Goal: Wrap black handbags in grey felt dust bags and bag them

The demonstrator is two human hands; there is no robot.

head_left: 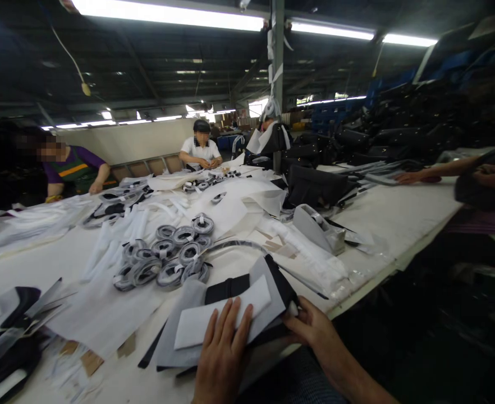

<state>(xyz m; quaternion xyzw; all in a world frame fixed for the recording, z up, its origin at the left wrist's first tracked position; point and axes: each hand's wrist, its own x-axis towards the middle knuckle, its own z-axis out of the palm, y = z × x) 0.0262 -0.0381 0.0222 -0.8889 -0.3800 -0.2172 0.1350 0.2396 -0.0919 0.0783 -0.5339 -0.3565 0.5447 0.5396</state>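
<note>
My left hand [221, 353] lies flat, fingers stretched out, on a white sheet [214, 317] that covers a grey and black bag piece [247, 292] at the table's near edge. My right hand [310, 328] pinches the right edge of that bag piece, fingers curled round it. A black folded strap part shows above the white sheet.
Several coiled grey straps [167, 261] lie just beyond the bag piece. White paper sheets [104, 314], a grey bag [319, 227] and black bags [315, 188] cover the long white table [399, 219]. Two people sit at the far side; another person's hands [411, 177] rest at right.
</note>
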